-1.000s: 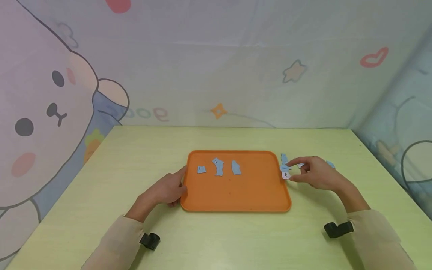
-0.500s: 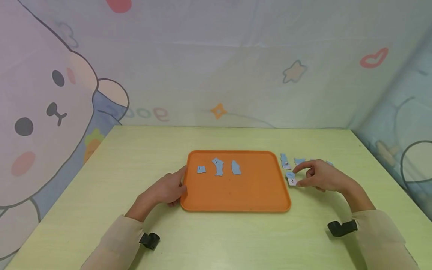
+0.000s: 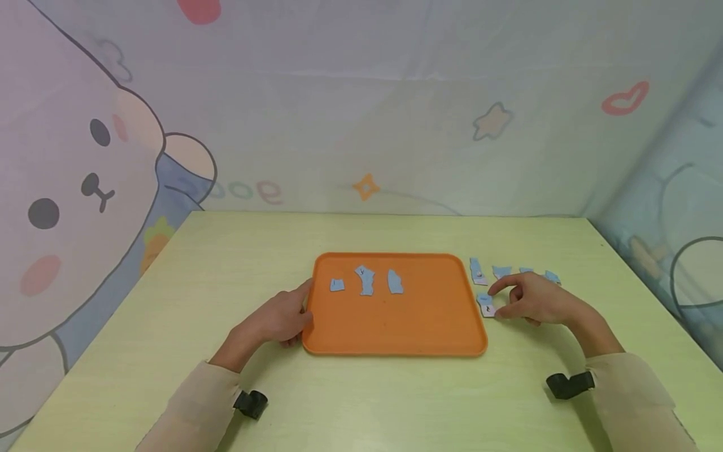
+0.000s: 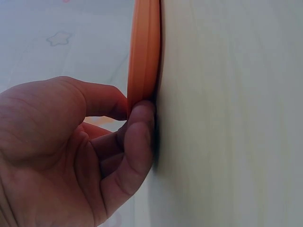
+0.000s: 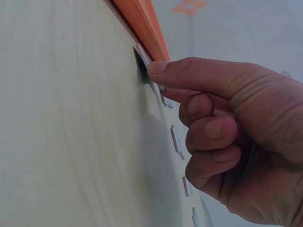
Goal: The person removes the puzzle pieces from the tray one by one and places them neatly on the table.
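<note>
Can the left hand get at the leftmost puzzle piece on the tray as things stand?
Probably yes: the leftmost puzzle piece lies near the left hand, uncovered, but that hand grips the orange tray and would likely need to let go first.

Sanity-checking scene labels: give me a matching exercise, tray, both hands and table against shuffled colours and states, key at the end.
1. tray
2. left hand
3. right hand
4. table

A. pinches a piece
B. pale yellow-green
C. grips the tray's edge
D. orange

Pairs: 1-D, 2-C, 3-A, 4-B
</note>
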### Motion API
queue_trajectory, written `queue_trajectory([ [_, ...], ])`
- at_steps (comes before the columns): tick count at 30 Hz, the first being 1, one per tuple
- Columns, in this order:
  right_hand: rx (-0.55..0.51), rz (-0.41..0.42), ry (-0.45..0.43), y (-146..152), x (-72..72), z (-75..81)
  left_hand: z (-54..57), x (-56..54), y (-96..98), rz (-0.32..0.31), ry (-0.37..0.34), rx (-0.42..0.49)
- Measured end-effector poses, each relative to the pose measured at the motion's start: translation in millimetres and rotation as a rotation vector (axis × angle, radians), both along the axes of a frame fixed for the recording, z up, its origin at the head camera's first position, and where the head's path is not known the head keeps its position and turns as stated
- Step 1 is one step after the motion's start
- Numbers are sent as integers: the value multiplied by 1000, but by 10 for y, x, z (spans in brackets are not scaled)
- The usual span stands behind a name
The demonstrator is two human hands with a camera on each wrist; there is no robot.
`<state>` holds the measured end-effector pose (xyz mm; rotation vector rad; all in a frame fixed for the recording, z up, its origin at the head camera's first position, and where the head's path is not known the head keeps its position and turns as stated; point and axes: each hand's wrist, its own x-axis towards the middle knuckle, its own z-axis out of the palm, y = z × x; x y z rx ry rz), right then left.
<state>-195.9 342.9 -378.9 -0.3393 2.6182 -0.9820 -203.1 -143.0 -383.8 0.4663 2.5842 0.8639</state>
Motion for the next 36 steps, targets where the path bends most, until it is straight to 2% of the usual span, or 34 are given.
queue_trajectory([
  [5, -13, 1, 5, 2, 2, -21, 7, 0, 11, 7, -6, -11],
  [15, 27, 3, 31, 0, -10, -36, 8, 2, 19, 5, -8, -7],
  [25, 29, -5, 90, -24, 4, 110, 28, 15, 11, 5, -1, -7],
  [31, 1, -4, 149, -153, -9, 174, 37, 18, 11, 6, -5, -10],
  [36, -30, 22, 160, -286, -24, 203, 48, 20, 20, 2, -12, -4],
])
